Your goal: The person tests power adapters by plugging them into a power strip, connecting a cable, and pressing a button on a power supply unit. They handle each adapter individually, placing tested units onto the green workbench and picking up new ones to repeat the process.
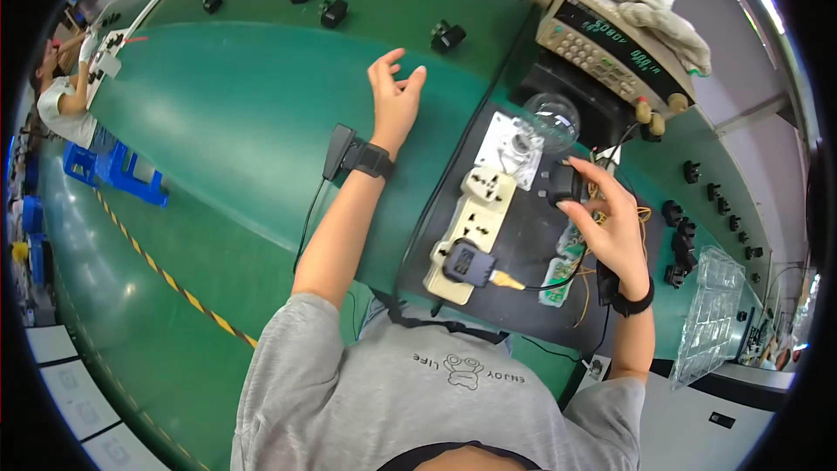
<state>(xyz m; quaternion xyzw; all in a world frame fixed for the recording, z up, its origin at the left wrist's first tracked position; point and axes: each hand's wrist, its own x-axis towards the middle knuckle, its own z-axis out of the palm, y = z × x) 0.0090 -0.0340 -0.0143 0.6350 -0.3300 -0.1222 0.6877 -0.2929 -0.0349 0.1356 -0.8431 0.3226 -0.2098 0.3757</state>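
Observation:
A small black plug-in power adapter (565,183) is pinched between the thumb and fingers of my right hand (615,227), its prongs toward the left. My left hand (397,105) hovers over the green bench with nothing in it, fingers loosely curled and apart. Between my arms, a cream power strip (478,227) lies on a black mat. Plugged into its near end is a dark adapter (469,263), joined to a cable by a yellow connector (506,280). Right of the strip are green circuit boards (555,283) and thin yellow wires.
A bench power supply (610,44) with a lit display stands at the far right, a cloth (658,17) on top. Before it sits a clear round dome (554,120). Black adapters (447,36) line the far bench; several more lie right, near a clear plastic tray (711,314). Another person (65,105) works far left.

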